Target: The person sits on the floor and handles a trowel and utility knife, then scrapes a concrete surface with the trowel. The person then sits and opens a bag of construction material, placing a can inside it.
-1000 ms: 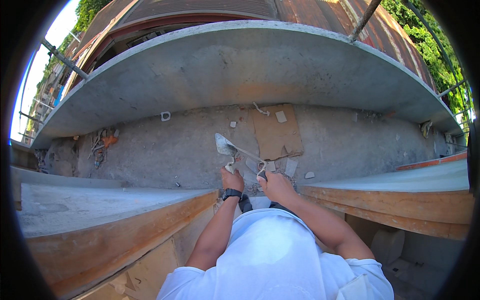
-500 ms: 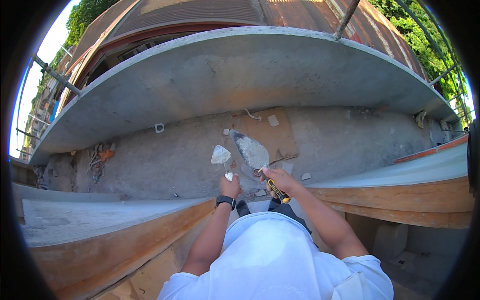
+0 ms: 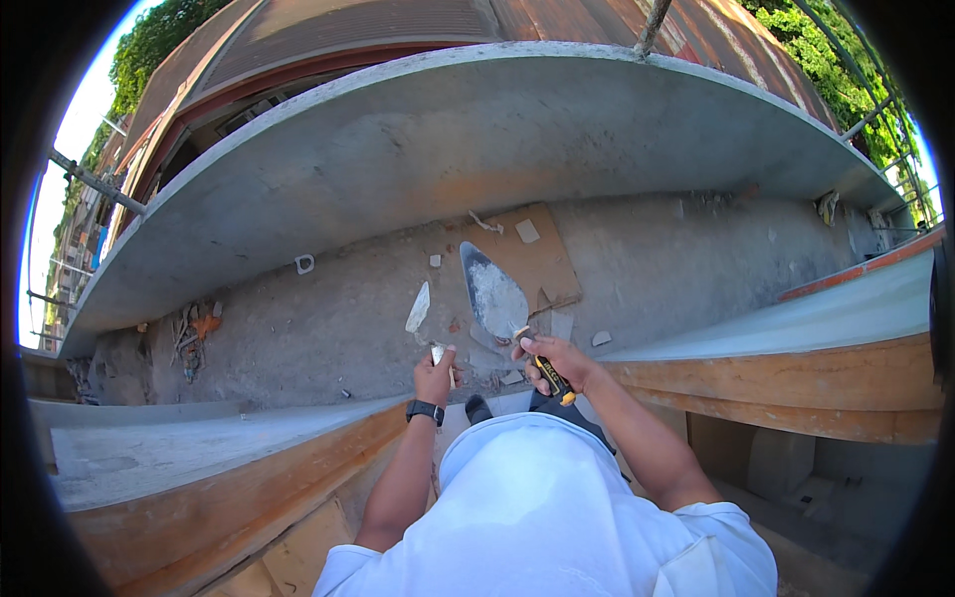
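A: Head view, centre of frame. Right hand (image 3: 554,360) is closed around the black-and-yellow handle of a large pointed steel trowel (image 3: 493,297), whose blade carries a grey-white smear of mortar. Left hand (image 3: 436,374) is clenched on the short handle of a small narrow-bladed pointing trowel (image 3: 419,308), blade tip aimed toward upper left.

B: Where do the blades sit against the fingers?

A: Both blades stand above the knuckles in the frame, just beside each other, not touching. The big blade begins at the right fingertips; the small one rises from the left fist.

B: Risks?

A: My judgement: the mortar could slide off if the big blade tilts, dropping onto the grey concrete floor (image 3: 647,259). Also, the person stands between orange-edged concrete ledges (image 3: 796,368); a misstep looks possible.
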A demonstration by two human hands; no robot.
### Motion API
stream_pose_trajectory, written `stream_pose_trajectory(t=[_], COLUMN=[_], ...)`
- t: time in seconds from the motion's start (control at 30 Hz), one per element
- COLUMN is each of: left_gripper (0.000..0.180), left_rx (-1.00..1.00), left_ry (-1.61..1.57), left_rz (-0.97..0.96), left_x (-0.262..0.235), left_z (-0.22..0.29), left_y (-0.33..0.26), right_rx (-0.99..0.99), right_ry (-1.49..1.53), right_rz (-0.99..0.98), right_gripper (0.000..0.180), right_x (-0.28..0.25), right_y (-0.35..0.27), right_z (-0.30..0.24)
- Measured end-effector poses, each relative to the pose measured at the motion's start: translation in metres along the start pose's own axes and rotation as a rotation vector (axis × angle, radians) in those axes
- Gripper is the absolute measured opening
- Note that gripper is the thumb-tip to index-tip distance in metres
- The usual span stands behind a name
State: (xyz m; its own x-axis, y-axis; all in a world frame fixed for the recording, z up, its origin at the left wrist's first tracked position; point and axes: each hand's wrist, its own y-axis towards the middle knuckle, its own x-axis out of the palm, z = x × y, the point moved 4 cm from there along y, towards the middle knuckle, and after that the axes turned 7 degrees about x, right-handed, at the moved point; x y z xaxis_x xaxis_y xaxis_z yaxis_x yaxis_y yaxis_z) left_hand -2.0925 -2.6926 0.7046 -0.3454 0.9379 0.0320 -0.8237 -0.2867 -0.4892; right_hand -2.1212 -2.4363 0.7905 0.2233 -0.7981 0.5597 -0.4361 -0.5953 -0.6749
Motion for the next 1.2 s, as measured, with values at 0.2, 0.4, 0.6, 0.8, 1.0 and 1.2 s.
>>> stream_pose_trajectory(t=[0.2,0.4,0.6,0.8,1.0,1.2], left_gripper=[0.029,0.030,0.033,0.039,0.037,0.039], left_rx=[0.167,0.444,0.248,0.445,0.638,0.560], left_ry=[0.061,0.030,0.006,0.341,0.725,0.785], left_rz=[-0.083,-0.078,-0.112,0.015,0.085,0.007], left_x=[0.008,0.023,0.036,0.042,0.056,0.058], left_z=[0.026,0.045,0.056,0.088,0.081,0.046], left_y=[-0.021,-0.042,-0.041,-0.042,-0.033,-0.017], right_rx=[-0.015,-0.048,-0.035,-0.005,-0.322,-0.187], right_ry=[-0.039,-0.148,-0.245,-0.508,-1.112,-1.089], right_rz=[-0.010,0.071,0.183,0.217,0.443,0.475], right_gripper=[0.031,0.023,0.021,0.027,0.043,0.043], right_x=[-0.009,-0.022,-0.030,-0.046,-0.041,-0.028], right_y=[-0.004,0.000,0.007,0.020,0.037,0.035], right_z=[0.000,0.000,-0.008,-0.006,-0.012,-0.019])
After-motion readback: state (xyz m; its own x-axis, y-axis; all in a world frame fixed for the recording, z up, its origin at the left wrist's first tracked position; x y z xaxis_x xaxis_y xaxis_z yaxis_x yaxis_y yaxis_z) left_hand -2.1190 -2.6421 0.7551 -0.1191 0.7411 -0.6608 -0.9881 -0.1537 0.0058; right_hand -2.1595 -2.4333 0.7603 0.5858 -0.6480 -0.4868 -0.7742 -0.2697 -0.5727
